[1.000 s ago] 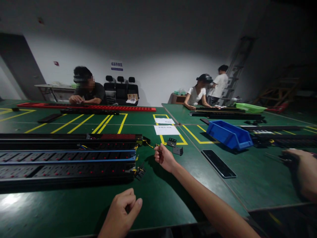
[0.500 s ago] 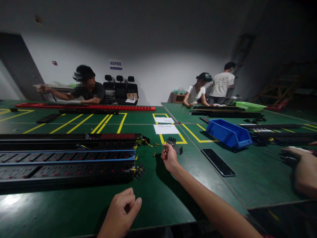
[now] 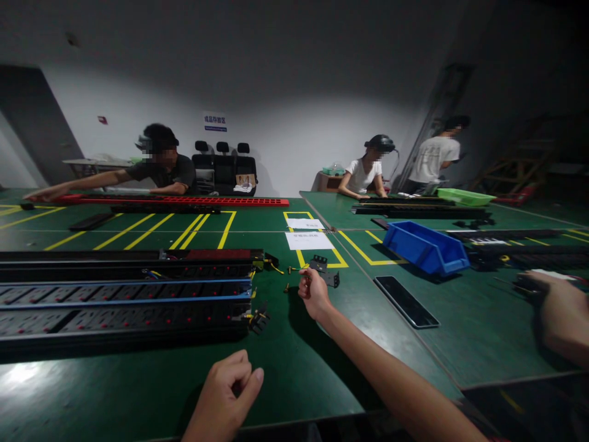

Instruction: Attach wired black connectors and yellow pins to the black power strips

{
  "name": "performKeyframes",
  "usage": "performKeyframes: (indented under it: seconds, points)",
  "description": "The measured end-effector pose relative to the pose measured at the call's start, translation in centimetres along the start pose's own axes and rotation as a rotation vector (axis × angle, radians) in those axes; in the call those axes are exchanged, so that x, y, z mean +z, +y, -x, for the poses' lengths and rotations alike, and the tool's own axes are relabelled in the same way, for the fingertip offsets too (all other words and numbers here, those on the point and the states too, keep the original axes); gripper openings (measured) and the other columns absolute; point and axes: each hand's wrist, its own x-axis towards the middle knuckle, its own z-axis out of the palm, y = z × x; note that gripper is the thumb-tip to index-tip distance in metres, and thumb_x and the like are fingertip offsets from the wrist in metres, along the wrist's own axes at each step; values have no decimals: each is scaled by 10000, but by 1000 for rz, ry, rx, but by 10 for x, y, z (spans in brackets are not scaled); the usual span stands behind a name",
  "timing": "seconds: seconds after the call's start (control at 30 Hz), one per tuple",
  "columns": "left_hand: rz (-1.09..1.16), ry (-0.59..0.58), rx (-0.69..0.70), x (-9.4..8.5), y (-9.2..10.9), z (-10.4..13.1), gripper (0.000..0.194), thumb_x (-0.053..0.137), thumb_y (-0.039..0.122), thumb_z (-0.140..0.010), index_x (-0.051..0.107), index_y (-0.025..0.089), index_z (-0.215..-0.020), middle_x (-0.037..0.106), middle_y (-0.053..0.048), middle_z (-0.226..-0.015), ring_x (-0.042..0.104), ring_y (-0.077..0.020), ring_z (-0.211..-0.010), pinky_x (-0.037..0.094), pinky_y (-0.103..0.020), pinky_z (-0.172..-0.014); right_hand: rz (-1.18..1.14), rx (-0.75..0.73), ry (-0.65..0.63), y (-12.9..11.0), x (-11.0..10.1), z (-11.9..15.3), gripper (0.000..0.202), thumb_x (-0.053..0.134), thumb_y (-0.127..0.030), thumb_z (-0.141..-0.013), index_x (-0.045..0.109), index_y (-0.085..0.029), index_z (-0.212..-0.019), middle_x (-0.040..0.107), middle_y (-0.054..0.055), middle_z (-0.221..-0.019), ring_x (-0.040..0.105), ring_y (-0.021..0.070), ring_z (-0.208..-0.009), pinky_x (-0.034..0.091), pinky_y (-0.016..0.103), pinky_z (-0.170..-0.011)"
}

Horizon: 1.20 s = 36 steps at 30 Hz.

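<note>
My right hand reaches out over the green table, its thumb and fingers pinched together. What lies in the pinch, if anything, is hidden. Just beyond the fingertips are two black slotted end pieces, and a short yellow-green wire runs beside them. A small brass screw is left of the fingers. Near the front edge, my left hand is loosely curled, with no object showing in it. To its upper left lie long black socket strips with red dots, a black end piece at one end.
A dark phone lies right of my forearm, with a blue bin behind it. White paper sheets and yellow tape lines mark the table. Another person's hand is at the far right. Two people sit opposite; one stands behind.
My hands stay nearly still. The seated person at left has lowered an outstretched arm to the red strip's end. The standing person has shifted right.
</note>
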Motion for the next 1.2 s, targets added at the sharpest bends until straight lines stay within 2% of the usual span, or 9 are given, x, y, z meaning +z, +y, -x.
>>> performKeyframes:
  seconds: [0.43, 0.7, 1.2]
  points:
    - [-1, -15, -13, -1, 2, 0, 516, 450, 473, -971, 317, 203, -552, 395, 19, -634, 418, -119, -586, 326, -253, -583, 18, 12, -5, 0, 1, 2, 227, 520, -277, -938, 554, -185, -734, 400, -69, -486, 295, 59, -375, 192, 185, -365]
    - [1, 2, 5, -1, -1, 2, 512, 470, 449, -975, 329, 197, -551, 407, 19, -635, 427, -114, -582, 332, -247, -579, 37, 9, -25, 1, 1, 2, 230, 552, -309, -924, 550, -186, -730, 403, -70, -490, 298, 60, -381, 194, 191, -371]
    - [-3, 2, 7, -3, 2, 1, 500, 460, 440, -961, 322, 199, -545, 391, 22, -619, 426, -118, -585, 323, -250, -584, 46, 20, -27, 1, 3, 4, 245, 504, -240, -931, 561, -171, -703, 401, -68, -490, 293, 52, -371, 197, 179, -360]
